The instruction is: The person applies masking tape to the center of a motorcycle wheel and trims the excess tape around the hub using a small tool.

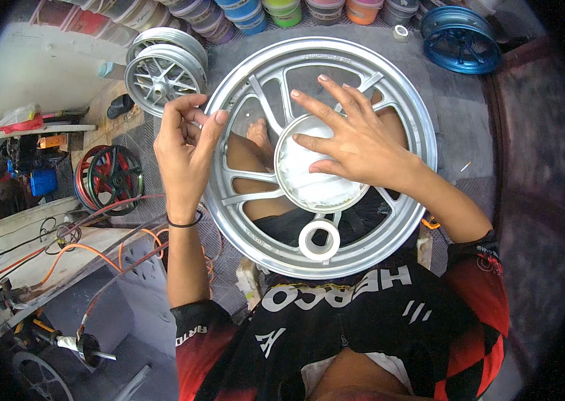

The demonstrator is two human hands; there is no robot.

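A large silver motorcycle wheel rim lies before me over my legs. Strips of white masking tape cover its round hub. My right hand rests spread over the hub, its thumb and a finger on the tape and the other fingers reaching over the spokes. My left hand is raised at the rim's left edge, fingers curled and thumb apart; whether something thin is between them cannot be told. A roll of white masking tape lies on the wheel below the hub.
Two smaller silver wheels stand at the upper left, a blue wheel at the upper right. Lidded paint tubs line the back. Another tape roll is near them. Red and green wheels and an orange hose are at left.
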